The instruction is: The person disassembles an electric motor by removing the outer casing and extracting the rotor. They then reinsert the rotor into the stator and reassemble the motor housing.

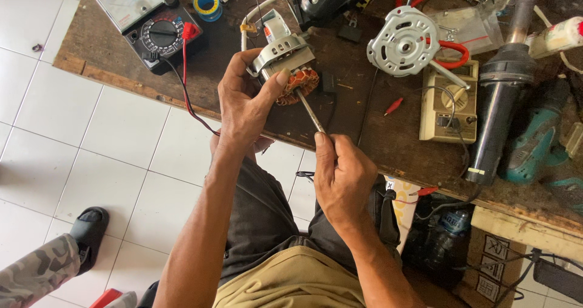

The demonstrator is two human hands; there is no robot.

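Head view: your left hand wrapped tight round small motor stator, thumb pressed by copper windings. Your right hand closed on thin metal screwdriver, tip touching windings, shaft angled down toward right hand. Stator held over wooden bench edge. Analog multimeter well left of left hand, red probe lead trailing down. Round metal motor cover up right of stator. Beige meter, black heat gun right of right hand.
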